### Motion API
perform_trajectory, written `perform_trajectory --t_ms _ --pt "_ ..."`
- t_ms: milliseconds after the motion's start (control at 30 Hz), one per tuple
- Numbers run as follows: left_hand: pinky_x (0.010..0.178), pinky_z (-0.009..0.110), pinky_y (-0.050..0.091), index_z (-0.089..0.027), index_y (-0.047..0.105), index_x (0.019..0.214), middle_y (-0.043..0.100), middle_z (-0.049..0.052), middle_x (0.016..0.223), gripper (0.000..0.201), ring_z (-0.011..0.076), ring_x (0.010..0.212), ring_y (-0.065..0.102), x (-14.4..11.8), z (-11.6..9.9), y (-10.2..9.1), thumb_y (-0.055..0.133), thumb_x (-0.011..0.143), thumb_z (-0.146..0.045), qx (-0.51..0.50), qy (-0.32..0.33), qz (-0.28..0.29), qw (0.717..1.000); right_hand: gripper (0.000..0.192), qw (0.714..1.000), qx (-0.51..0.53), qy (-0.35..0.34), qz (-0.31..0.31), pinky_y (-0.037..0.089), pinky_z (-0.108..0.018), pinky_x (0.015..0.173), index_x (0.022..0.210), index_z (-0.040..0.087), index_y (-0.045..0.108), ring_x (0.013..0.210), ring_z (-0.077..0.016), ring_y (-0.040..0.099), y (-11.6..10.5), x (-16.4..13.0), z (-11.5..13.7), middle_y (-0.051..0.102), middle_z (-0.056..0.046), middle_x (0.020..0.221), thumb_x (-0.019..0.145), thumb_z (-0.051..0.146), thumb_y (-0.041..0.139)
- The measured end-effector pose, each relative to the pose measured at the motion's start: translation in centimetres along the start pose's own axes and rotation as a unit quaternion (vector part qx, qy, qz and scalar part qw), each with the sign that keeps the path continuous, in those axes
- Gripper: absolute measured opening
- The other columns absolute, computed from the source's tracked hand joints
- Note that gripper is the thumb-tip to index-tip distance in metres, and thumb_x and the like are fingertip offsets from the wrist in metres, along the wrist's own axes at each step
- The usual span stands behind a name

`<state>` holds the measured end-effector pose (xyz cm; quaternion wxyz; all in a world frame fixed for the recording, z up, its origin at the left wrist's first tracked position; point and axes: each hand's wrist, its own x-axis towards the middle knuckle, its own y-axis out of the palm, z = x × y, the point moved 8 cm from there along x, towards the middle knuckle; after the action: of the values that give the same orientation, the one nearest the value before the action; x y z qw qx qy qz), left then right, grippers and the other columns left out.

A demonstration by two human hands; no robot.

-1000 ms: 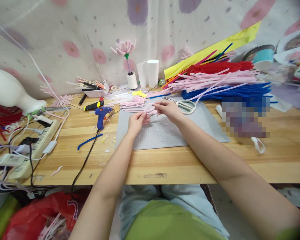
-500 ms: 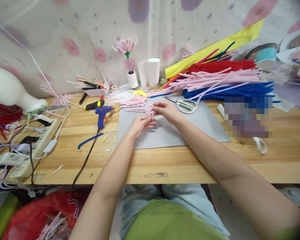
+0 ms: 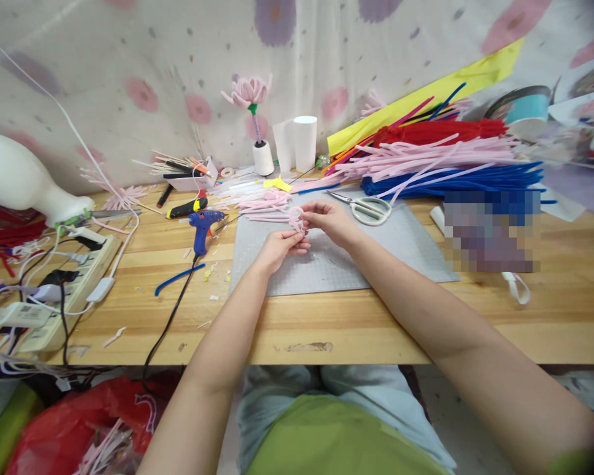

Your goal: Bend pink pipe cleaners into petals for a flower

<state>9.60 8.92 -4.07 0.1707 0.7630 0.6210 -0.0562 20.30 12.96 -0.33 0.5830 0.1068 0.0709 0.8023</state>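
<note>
Both hands meet over the grey mat's far edge, left hand and right hand each pinching one looped pink pipe cleaner held between them, its loop uppermost.

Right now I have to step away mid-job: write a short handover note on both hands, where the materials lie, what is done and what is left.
Left hand: pinching the lower end of a pink pipe cleaner loop above the grey cutting mat.
Right hand: gripping the same loop from the far side.
Nearby: scissors beside the right hand, blue glue gun to the left, pink pipe cleaner stock at the back.
Done: one loop bent; formed pink pieces lie behind it.
Left: loop not yet set down or glued.
</note>
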Motion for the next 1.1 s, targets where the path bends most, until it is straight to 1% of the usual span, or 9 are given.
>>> perform_trajectory --t_ms 233,367,467,533,633,767,900,1000,1100 --pt "0.073 0.031 0.054 -0.007 0.064 0.069 0.065 0.005 0.076 0.014 0.0058 0.059 0.057 0.1 0.4 0.7 0.068 0.071 -0.021 -0.013 0.006 0.047 0.999 0.029 1.000 0.023 0.009 0.010 0.046 -0.025 0.059 0.084 0.015 0.064 0.060 -0.0089 0.055 -0.1 0.0 -0.8 0.063 0.000 0.068 0.060 0.030 0.074" --pt "0.070 0.028 0.054 -0.006 0.063 0.069 0.064 0.005 0.079 0.014 0.0034 0.056 0.054 0.0 0.4 0.8 0.066 0.073 -0.019 -0.020 0.003 0.047 0.999 0.028 0.998 0.053 0.021 0.016 0.045 -0.024 0.058 0.080 0.015 0.065 0.059 -0.0084 0.054 0.2 -0.2 -0.6 0.063 0.000 0.070 0.058 0.029 0.075" --pt "0.068 0.026 0.053 -0.006 0.063 0.071 0.062 0.003 0.072 0.012 0.0036 0.056 0.053 -0.3 0.2 0.9 0.066 0.072 -0.018 -0.019 -0.008 0.042 0.999 0.030 0.997 0.068 0.041 0.024 0.043 -0.022 0.057 0.080 0.016 0.065 0.059 -0.0081 0.053 0.4 -0.4 -0.5 0.064 -0.001 0.073 0.056 0.029 0.076" --pt "0.067 0.025 0.053 -0.007 0.063 0.074 0.059 0.000 0.065 0.011 0.0035 0.054 0.053 -0.6 0.0 1.0 0.067 0.072 -0.017 -0.032 -0.018 0.052 0.998 0.034 0.994 0.080 0.062 0.049 0.040 -0.021 0.052 0.086 0.017 0.066 0.059 -0.0071 0.051 0.6 -0.5 -0.7 0.065 -0.002 0.080 0.058 0.033 0.075" --pt "0.064 0.023 0.052 -0.009 0.064 0.077 0.053 -0.003 0.058 0.012 0.0025 0.050 0.050 -1.1 -0.1 1.6 0.067 0.072 -0.019 -0.066 -0.043 0.095 0.992 0.041 0.987 0.090 0.089 0.103 0.036 -0.019 0.045 0.097 0.018 0.064 0.054 -0.0056 0.045 1.1 -0.7 -1.0 0.066 -0.004 0.089 0.066 0.045 0.068" --pt "0.060 0.019 0.051 -0.010 0.063 0.074 0.054 -0.003 0.058 0.009 0.0020 0.049 0.050 -1.5 0.3 1.9 0.067 0.072 -0.018 -0.079 -0.076 0.117 0.987 0.044 0.977 0.119 0.106 0.140 0.037 -0.019 0.043 0.100 0.018 0.064 0.049 -0.0041 0.037 1.7 -1.0 -1.4 0.067 -0.006 0.096 0.070 0.051 0.063" --pt "0.057 0.018 0.050 -0.010 0.063 0.072 0.055 -0.003 0.057 0.006 0.0022 0.047 0.051 -1.4 0.6 2.0 0.064 0.074 -0.016 -0.071 -0.085 0.110 0.988 0.035 0.972 0.164 0.126 0.111 0.037 -0.016 0.041 0.090 0.016 0.067 0.049 -0.0036 0.039 1.8 -0.8 -2.1 0.067 -0.006 0.089 0.064 0.039 0.071" --pt "0.056 0.017 0.050 -0.009 0.063 0.073 0.057 -0.002 0.057 0.006 0.0026 0.047 0.053 -1.2 0.7 2.1 0.063 0.075 -0.014 -0.065 -0.083 0.103 0.989 0.029 0.972 0.189 0.121 0.077 0.031 -0.013 0.036 0.082 0.014 0.066 0.047 -0.0023 0.036 1.4 -0.5 -2.2 0.065 -0.004 0.078 0.060 0.032 0.075" --pt "0.055 0.017 0.049 -0.008 0.063 0.073 0.060 0.000 0.059 0.006 0.0039 0.047 0.055 -1.2 0.8 2.3 0.064 0.074 -0.014 -0.050 -0.084 0.094 0.991 0.026 0.968 0.208 0.125 0.066 0.024 -0.012 0.033 0.077 0.014 0.064 0.045 -0.0015 0.032 1.3 -0.4 -2.2 0.063 -0.001 0.071 0.059 0.029 0.076"
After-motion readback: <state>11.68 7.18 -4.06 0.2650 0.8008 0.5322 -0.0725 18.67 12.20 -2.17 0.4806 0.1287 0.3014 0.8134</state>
